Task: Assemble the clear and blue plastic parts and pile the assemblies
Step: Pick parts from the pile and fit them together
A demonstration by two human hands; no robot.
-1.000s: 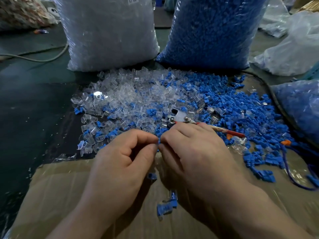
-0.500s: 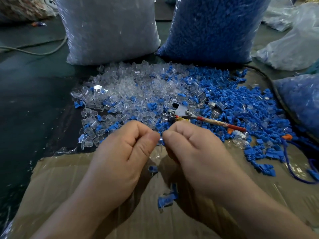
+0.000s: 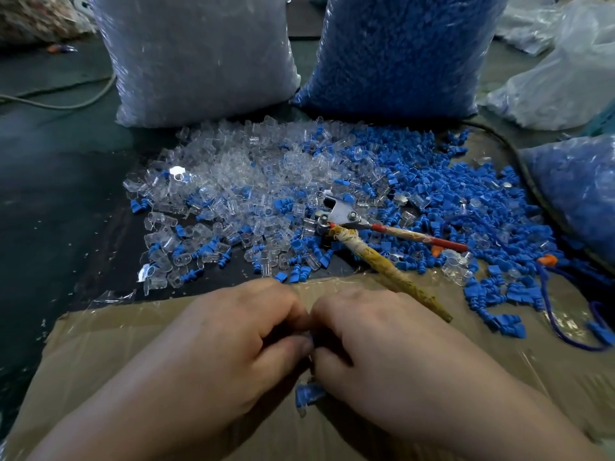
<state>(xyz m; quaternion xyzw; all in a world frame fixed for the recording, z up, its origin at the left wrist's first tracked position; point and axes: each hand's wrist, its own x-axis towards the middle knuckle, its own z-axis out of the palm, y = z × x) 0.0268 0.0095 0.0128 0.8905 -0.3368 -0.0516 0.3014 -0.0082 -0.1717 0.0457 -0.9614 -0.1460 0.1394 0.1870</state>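
- Left hand [image 3: 233, 347], right hand [image 3: 376, 347]: fingers curled, tips meeting above the cardboard [image 3: 100, 344], pinching one blue part [image 3: 307, 337] (any clear mate is hidden).
- Step, judged: press-fit; keep pieces in line, push straight, no twisting.
- Finished assembly [image 3: 307, 394]: on cardboard just below the hands; start the pile there.

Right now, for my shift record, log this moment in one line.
stage: joining; left hand: pinches part; right hand: pinches part; pliers: on parts; assembly: on cardboard
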